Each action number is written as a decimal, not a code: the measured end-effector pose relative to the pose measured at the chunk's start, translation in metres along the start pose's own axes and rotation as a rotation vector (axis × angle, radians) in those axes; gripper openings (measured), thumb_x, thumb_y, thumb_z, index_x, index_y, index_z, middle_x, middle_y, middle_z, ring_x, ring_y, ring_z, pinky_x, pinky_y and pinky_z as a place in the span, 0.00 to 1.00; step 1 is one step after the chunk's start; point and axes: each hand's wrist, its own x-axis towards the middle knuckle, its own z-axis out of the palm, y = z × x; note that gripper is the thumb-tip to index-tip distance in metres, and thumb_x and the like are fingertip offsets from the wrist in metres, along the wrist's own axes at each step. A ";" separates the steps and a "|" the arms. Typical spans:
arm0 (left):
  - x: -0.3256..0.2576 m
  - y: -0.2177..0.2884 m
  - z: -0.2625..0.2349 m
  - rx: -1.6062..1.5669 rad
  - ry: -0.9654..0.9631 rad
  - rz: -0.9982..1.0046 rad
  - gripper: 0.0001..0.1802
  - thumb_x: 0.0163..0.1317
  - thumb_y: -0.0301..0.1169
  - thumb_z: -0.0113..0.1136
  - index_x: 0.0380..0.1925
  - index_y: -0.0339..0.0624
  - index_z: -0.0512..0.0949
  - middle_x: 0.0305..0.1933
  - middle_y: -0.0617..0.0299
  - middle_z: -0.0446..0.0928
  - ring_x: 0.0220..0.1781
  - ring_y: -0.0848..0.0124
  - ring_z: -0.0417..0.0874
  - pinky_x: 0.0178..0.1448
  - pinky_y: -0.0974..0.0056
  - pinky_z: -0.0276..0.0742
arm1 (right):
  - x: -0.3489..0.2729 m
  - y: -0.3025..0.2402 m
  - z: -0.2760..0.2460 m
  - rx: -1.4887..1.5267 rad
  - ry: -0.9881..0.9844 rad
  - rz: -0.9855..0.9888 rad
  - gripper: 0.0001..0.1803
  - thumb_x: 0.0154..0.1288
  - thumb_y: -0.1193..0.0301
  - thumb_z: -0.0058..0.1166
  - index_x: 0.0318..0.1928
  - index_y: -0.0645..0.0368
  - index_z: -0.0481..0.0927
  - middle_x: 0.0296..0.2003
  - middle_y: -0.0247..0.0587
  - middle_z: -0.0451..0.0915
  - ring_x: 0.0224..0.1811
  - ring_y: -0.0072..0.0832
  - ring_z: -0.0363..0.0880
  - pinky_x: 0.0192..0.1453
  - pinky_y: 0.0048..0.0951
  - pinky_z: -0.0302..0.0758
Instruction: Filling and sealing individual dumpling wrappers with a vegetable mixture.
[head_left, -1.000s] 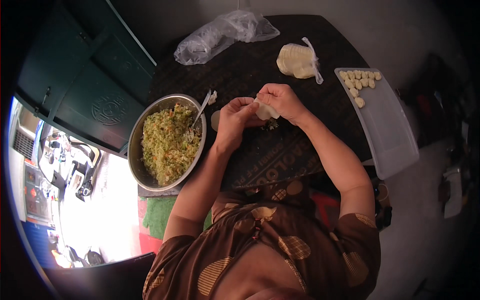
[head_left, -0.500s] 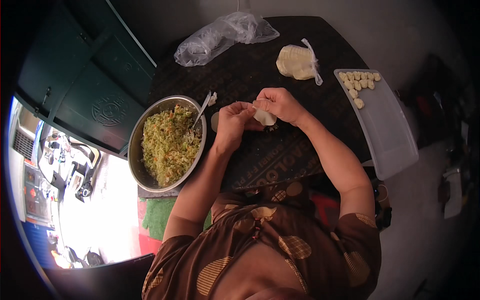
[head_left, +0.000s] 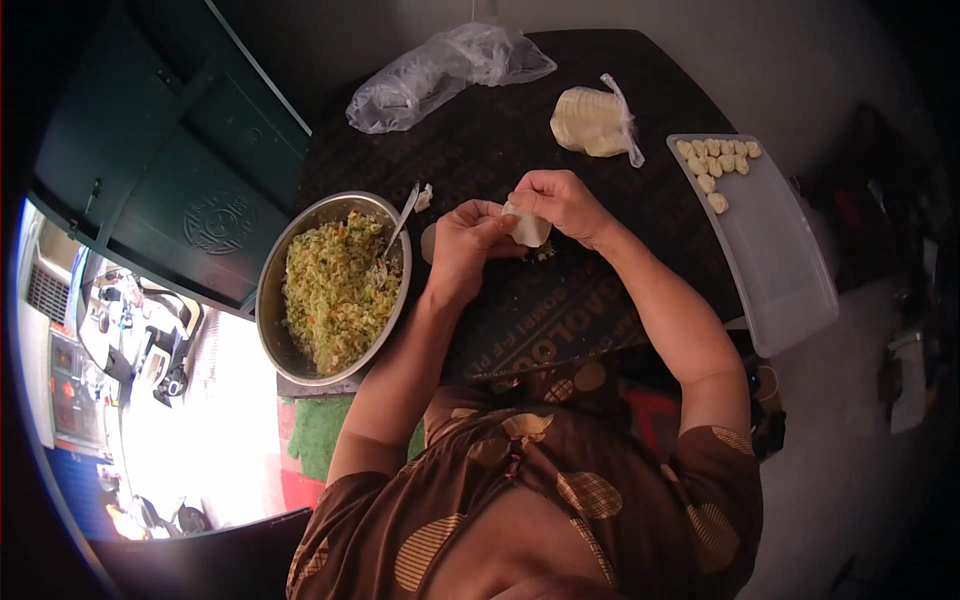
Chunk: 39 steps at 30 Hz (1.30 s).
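Observation:
Between my two hands, above the dark table, is a pale dumpling wrapper (head_left: 530, 231). My left hand (head_left: 467, 243) is closed on its left edge, and the fingers of my right hand (head_left: 557, 207) pinch its upper edge. Whether filling lies inside the wrapper cannot be made out. Left of my hands stands a steel bowl (head_left: 268, 310) of chopped vegetable filling (head_left: 335, 290), with a spoon (head_left: 404, 215) leaning in it. Part of another round wrapper (head_left: 428, 243) shows on the table beside my left hand. Crumbs of filling (head_left: 545, 252) lie below the held wrapper.
A stack of wrappers in a plastic bag (head_left: 592, 122) lies beyond my hands. At the right edge, a translucent tray (head_left: 775, 260) holds several finished dumplings (head_left: 715, 160) at its far end. A crumpled clear bag (head_left: 445, 75) sits at the back of the dark table (head_left: 640, 70).
The wrapper has turned slightly between my fingers and shows more of its flat face. Both hands keep nearly the same place; the bowl and tray stay put.

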 end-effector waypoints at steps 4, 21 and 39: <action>0.001 -0.002 -0.002 0.004 -0.067 0.012 0.07 0.59 0.24 0.59 0.33 0.30 0.74 0.32 0.52 0.79 0.31 0.67 0.83 0.35 0.64 0.85 | 0.001 0.004 0.002 -0.026 -0.025 -0.021 0.08 0.65 0.70 0.55 0.30 0.61 0.79 0.24 0.26 0.76 0.28 0.11 0.70 0.30 0.18 0.68; 0.006 -0.014 -0.007 -0.109 0.094 0.029 0.09 0.57 0.28 0.63 0.33 0.34 0.75 0.33 0.58 0.79 0.31 0.71 0.81 0.35 0.68 0.82 | 0.002 0.002 0.001 0.016 0.042 -0.054 0.11 0.67 0.68 0.53 0.30 0.61 0.78 0.23 0.25 0.73 0.26 0.11 0.68 0.29 0.17 0.66; 0.002 -0.002 -0.004 -0.119 0.018 0.030 0.11 0.60 0.21 0.50 0.41 0.25 0.71 0.40 0.49 0.78 0.37 0.63 0.83 0.42 0.62 0.84 | 0.002 0.008 -0.006 -0.051 0.036 -0.038 0.08 0.65 0.71 0.55 0.32 0.63 0.78 0.25 0.25 0.75 0.29 0.11 0.69 0.32 0.17 0.67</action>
